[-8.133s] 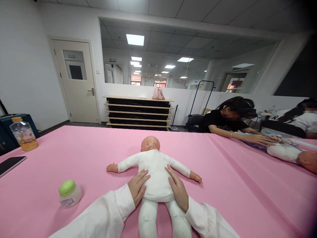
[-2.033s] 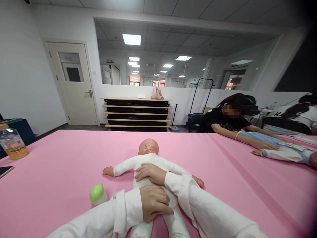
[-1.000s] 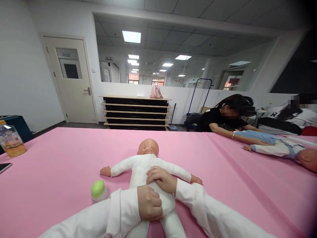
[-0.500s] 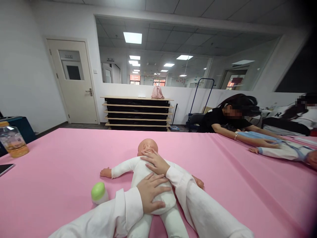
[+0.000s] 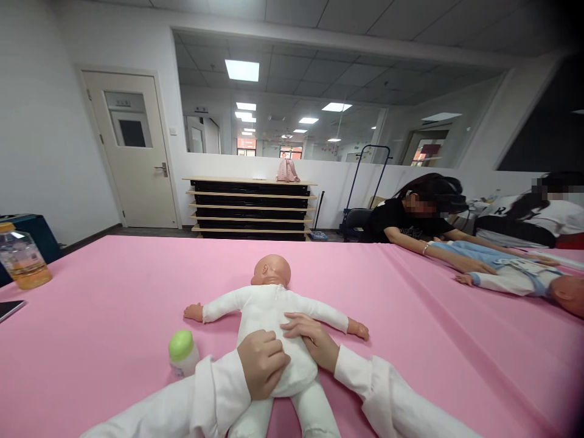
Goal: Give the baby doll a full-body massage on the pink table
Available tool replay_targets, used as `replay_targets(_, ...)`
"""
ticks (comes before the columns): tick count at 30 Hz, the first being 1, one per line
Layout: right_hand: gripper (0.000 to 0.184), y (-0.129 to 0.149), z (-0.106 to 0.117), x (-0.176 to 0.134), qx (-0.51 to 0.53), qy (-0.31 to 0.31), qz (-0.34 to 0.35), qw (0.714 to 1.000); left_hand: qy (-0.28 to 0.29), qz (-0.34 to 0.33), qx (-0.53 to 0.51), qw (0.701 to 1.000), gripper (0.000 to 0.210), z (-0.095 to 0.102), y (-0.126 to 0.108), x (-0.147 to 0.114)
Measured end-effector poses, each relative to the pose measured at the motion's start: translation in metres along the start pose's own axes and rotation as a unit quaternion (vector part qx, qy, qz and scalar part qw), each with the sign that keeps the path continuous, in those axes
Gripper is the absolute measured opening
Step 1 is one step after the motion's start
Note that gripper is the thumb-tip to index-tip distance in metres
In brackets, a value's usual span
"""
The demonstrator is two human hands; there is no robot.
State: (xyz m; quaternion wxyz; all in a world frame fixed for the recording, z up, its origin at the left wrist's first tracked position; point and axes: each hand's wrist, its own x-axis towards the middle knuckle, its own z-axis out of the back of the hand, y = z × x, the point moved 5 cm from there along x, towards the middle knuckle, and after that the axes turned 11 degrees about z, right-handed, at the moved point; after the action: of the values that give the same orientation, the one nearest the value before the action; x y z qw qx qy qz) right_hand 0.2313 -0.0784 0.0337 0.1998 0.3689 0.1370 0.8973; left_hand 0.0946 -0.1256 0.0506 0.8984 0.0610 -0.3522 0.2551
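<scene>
A baby doll [image 5: 263, 310] in a white bodysuit lies face down on the pink-covered table, arms spread and head turned left. My left hand [image 5: 263, 363] rests on its lower back with the fingers curled in; whether they pinch any cloth is hidden. On the right side of the doll's back lies my right hand [image 5: 314, 339], fingers stretched out and holding nothing. A small white container with a green lid [image 5: 182, 353] stands just left of the doll, close to my left sleeve.
At the table's left edge are a bottle of amber liquid [image 5: 25, 261] and a dark flat device [image 5: 10, 309]. To the right, a person [image 5: 410, 225] leans over with hands on another doll [image 5: 515, 277] in blue and white. The pink cloth [image 5: 410, 365] has folds there.
My right hand has slid from the doll's upper back down to its right side. My left hand's fingers have gone from spread to curled. The co-worker's hands have shifted on the other doll.
</scene>
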Motion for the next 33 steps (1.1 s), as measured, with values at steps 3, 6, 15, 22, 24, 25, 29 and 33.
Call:
replay_targets(3, 0.031, 0.008, -0.007, 0.026, 0.018, 0.076, 0.041, 0.996, 0.069, -0.137, -0.008, 0.988, 0.004, -0.013, -0.010, 0.004)
replay_targets(6, 0.035, 0.009, -0.019, 0.057, 0.008, 0.158, 0.061, 0.986, 0.119, -0.155, -0.037, 0.980, 0.011, -0.024, -0.011, 0.005)
replay_targets(15, 0.030, -0.001, -0.055, 0.118, -0.082, 0.229, 0.145, 0.959, 0.214, -0.099, -0.102, 0.966, 0.053, -0.020, -0.013, 0.015)
replay_targets(22, 0.031, -0.024, -0.022, 0.104, -0.100, 0.150, 0.066, 0.981, 0.185, 0.077, -0.064, 0.978, 0.051, -0.017, 0.004, 0.015)
replay_targets(24, 0.035, -0.034, -0.014, 0.090, -0.107, 0.131, 0.038, 0.985, 0.170, 0.111, -0.053, 0.978, 0.049, -0.017, 0.008, 0.010)
replay_targets(25, 0.037, -0.038, -0.012, 0.083, -0.109, 0.125, 0.024, 0.986, 0.160, 0.122, -0.046, 0.979, 0.048, -0.018, 0.010, 0.007)
replay_targets(29, 0.043, -0.044, -0.010, 0.049, -0.105, 0.117, -0.037, 0.987, 0.060, 0.174, -0.018, 0.983, 0.039, -0.016, 0.018, -0.008)
replay_targets(33, 0.043, -0.024, -0.010, 0.015, -0.074, 0.081, -0.081, 0.991, -0.043, 0.175, -0.011, 0.984, 0.029, 0.001, 0.015, -0.022)
